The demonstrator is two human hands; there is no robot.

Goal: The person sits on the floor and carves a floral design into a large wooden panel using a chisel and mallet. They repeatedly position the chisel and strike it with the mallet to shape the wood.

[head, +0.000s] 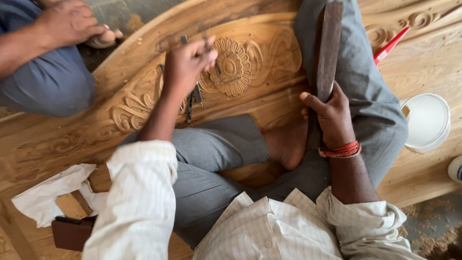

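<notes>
With my left hand [188, 61] pinching a slim metal chisel [211, 57] just left of the carved wooden flower rosette [232, 66] and my right hand [331, 114] gripping the long dark wooden mallet [327, 53] to its right, I judge that a skewed blow could gouge a petal or hit my knuckles.

The person wore a pale cream shirt [269, 231] with thin vertical stripes and a row of small round buttons down the front. Both sleeves [139, 197] were long and wide, and they were pushed back, so the forearms were bare. Around the right wrist there was a band of red and orange threads [342, 150], wound several times. The trousers [211, 159] were plain grey cloth. One foot [288, 144] was bare, without any shoe.
</notes>
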